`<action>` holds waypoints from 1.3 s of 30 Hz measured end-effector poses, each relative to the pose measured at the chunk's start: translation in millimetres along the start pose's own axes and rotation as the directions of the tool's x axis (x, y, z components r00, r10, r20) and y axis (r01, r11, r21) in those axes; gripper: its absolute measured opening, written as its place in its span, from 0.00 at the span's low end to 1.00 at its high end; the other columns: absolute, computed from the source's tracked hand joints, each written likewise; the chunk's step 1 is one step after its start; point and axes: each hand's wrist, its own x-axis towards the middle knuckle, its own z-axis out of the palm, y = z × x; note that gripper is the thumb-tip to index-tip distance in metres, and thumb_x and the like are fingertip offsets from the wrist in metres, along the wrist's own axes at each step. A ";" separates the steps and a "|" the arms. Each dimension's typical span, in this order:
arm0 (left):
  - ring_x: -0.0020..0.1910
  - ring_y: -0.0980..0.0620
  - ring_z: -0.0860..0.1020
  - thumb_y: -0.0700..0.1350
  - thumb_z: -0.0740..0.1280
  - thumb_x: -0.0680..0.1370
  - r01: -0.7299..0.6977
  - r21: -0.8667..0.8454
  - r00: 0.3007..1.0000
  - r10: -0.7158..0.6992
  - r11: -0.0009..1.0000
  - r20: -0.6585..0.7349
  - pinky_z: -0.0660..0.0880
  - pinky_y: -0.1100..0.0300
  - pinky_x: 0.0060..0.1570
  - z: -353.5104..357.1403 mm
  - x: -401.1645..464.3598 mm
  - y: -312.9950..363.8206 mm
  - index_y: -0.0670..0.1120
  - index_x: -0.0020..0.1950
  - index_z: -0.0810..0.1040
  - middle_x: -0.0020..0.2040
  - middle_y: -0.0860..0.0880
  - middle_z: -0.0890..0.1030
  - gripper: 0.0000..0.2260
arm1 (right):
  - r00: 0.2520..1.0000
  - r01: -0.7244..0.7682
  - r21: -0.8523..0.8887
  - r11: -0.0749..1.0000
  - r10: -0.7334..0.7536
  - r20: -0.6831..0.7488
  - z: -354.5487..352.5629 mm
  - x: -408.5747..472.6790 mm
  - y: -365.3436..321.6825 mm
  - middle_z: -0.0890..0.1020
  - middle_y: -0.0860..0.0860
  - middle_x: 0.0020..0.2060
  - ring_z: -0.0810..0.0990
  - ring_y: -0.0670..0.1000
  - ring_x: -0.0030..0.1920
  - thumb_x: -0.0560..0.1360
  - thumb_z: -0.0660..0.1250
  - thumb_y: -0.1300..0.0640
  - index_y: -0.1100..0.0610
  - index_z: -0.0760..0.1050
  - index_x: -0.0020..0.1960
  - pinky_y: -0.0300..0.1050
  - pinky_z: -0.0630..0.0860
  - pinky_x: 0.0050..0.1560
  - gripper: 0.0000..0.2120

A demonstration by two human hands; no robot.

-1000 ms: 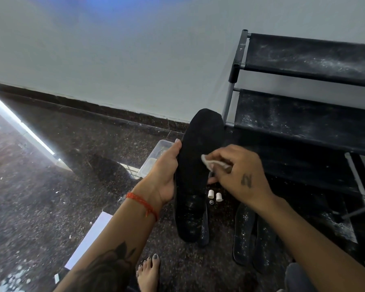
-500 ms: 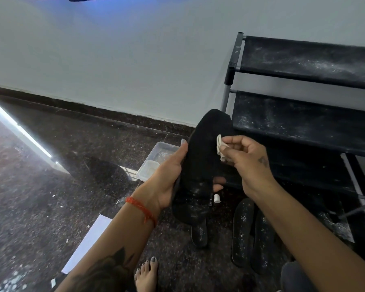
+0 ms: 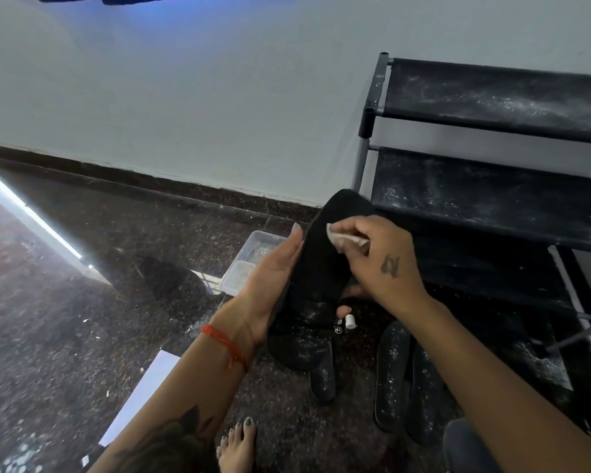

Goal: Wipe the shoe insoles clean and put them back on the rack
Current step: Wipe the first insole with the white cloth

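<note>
While left hand [image 3: 273, 278] grips insole [image 3: 325, 264], cloth [image 3: 343, 237] touches it.

- The rack [image 3: 492, 199] stood against the wall [image 3: 219, 97], at the right of the floor [image 3: 65, 319].
- Just left of the rack's lower shelf, the held insole [image 3: 325, 268] rose upright between the left hand [image 3: 273, 278] and the right hand [image 3: 382, 264].
- The cloth [image 3: 342, 237] lay against the insole's upper part, under the right hand.
- Left of the rack, beyond the left hand, a plastic tray [image 3: 253, 264] sat on the floor.
- Before the rack, a pair of insoles [image 3: 406, 377] lay side by side on the floor; another insole [image 3: 323, 377] lay to their left.
- A sheet of paper [image 3: 140, 397] lay well left of the rack, under the left forearm.
</note>
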 end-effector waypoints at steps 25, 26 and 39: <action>0.38 0.46 0.83 0.57 0.54 0.80 -0.009 -0.072 0.996 0.002 0.997 -0.088 0.80 0.53 0.41 -11.6 4.2 3.3 0.40 0.58 0.78 0.45 0.41 0.83 0.24 | 0.956 0.182 0.157 0.971 -0.212 0.205 -7.3 -11.0 -7.6 0.79 0.46 0.41 0.79 0.43 0.40 0.70 0.68 0.69 0.55 0.83 0.45 0.32 0.76 0.38 0.11; 0.40 0.44 0.83 0.57 0.54 0.80 -0.003 -0.066 0.998 -0.001 0.998 -0.064 0.80 0.50 0.42 -9.8 2.7 3.6 0.41 0.60 0.78 0.46 0.40 0.83 0.23 | 0.983 0.162 0.085 0.983 -0.169 0.078 -9.2 -7.7 -3.0 0.80 0.47 0.42 0.79 0.44 0.41 0.70 0.68 0.68 0.56 0.83 0.46 0.32 0.75 0.41 0.11; 0.39 0.47 0.77 0.58 0.51 0.81 0.007 -0.062 0.996 -0.013 0.998 -0.091 0.74 0.57 0.35 -6.1 3.9 -0.9 0.48 0.38 0.85 0.41 0.45 0.82 0.27 | 0.990 0.134 -0.043 0.990 -0.132 0.044 -3.4 -9.1 -4.4 0.81 0.48 0.40 0.77 0.42 0.37 0.71 0.70 0.62 0.56 0.83 0.45 0.30 0.72 0.40 0.05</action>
